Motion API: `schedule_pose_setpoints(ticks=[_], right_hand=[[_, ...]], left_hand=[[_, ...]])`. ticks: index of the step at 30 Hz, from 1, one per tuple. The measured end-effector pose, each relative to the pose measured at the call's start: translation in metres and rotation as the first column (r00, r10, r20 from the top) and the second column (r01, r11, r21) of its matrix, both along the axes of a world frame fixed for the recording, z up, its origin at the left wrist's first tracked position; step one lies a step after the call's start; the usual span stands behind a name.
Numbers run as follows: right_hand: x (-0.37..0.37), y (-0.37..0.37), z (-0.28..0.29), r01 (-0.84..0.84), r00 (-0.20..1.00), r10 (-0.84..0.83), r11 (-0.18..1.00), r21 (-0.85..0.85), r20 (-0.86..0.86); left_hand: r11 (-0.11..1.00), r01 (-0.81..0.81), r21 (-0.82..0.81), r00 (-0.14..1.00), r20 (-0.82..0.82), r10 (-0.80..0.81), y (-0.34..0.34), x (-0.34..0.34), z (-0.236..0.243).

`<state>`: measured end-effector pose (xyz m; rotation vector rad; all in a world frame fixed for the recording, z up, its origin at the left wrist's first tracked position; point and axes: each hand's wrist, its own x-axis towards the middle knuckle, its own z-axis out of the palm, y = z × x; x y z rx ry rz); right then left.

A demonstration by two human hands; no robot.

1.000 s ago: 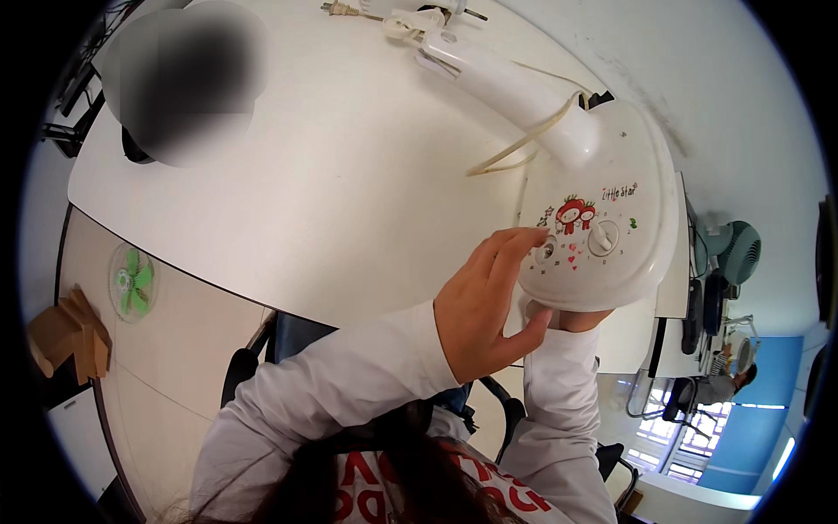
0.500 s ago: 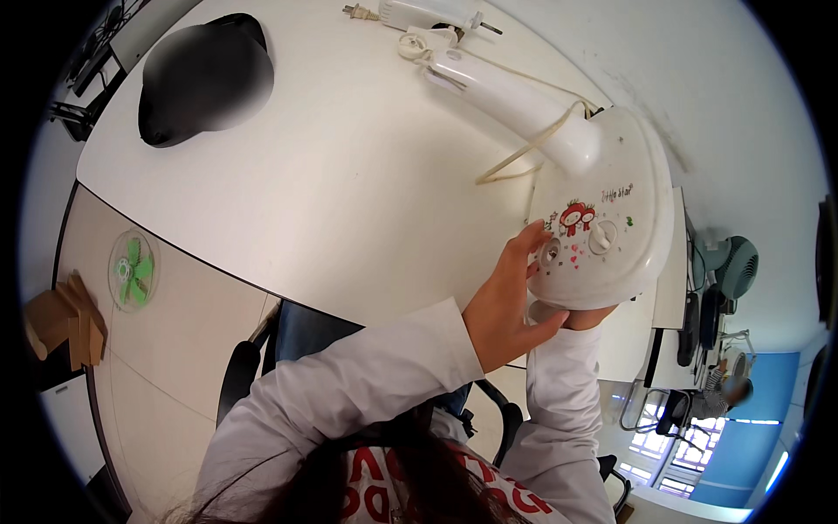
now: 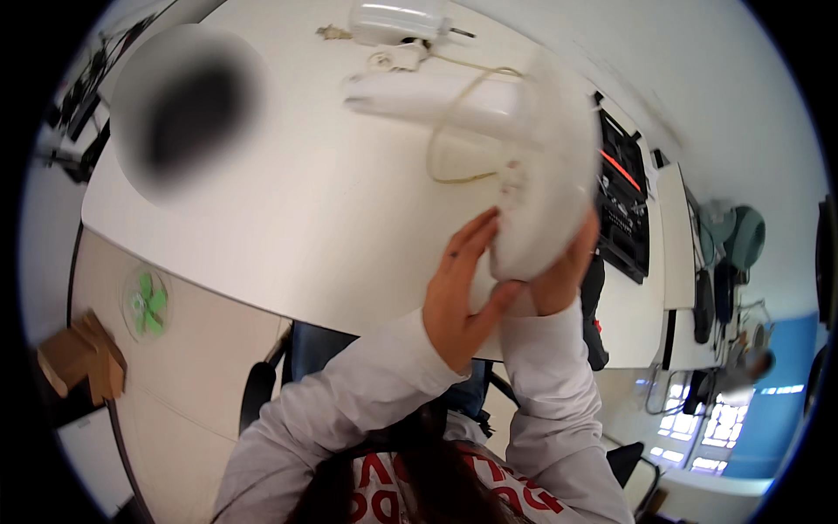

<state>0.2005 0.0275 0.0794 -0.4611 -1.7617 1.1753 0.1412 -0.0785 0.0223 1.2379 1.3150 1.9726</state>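
A white fan base (image 3: 550, 175) with a thick neck is raised and tipped on edge over the table, smeared by motion. Its neck points left, and a cream cord (image 3: 445, 144) loops beside it. My left hand (image 3: 463, 293) grips the near left edge, fingertips on the face with the small printed pictures, thumb at the lower rim. On the other side my right hand (image 3: 566, 266) clasps the lower right of the base; part of its fingers is hidden behind it. Beyond the neck lies a white fan motor (image 3: 400, 19) with a metal shaft, near a plug (image 3: 333, 33).
An open black tool case (image 3: 624, 196) sits right of the base, with a black-and-red object (image 3: 594, 310) nearer me. A dark blurred thing (image 3: 196, 113) is at the far left of the white table (image 3: 297, 201). On the floor are green fan blades (image 3: 146, 301) and a cardboard box (image 3: 83, 358).
The fan base has turned up onto its edge and shifted left with both hands. Its printed face is now seen nearly edge-on, and the tool case behind it has come into sight.
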Motion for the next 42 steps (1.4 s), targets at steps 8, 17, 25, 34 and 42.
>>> schedule_pose_setpoints(ticks=[8,17,25,34,42], right_hand=[[-0.061,-0.042,0.017,0.202,0.953,-0.246,0.951,0.236,0.175],[-0.062,-0.047,0.013,0.175,0.984,-0.176,0.983,-0.046,-0.013],[-0.008,-0.057,-0.005,-0.113,0.915,-0.092,0.876,-0.469,-0.392],[0.035,-0.057,-0.044,-0.141,0.974,-0.069,0.568,-0.811,-0.217],[0.039,-0.075,-0.078,-0.280,0.908,-0.074,0.625,-0.729,-0.413]], left_hand=[[0.993,-0.100,-0.057,0.995,0.024,0.101,-0.028,-0.035,0.004],[0.928,-0.372,-0.032,0.925,-0.097,0.368,-0.008,-0.034,0.006],[0.933,-0.343,0.106,0.621,-0.720,0.310,-0.009,-0.055,0.024],[0.947,-0.262,0.186,0.385,-0.880,0.279,-0.005,-0.072,0.022],[0.977,-0.149,0.154,0.290,-0.937,0.192,-0.017,-0.097,0.020]])
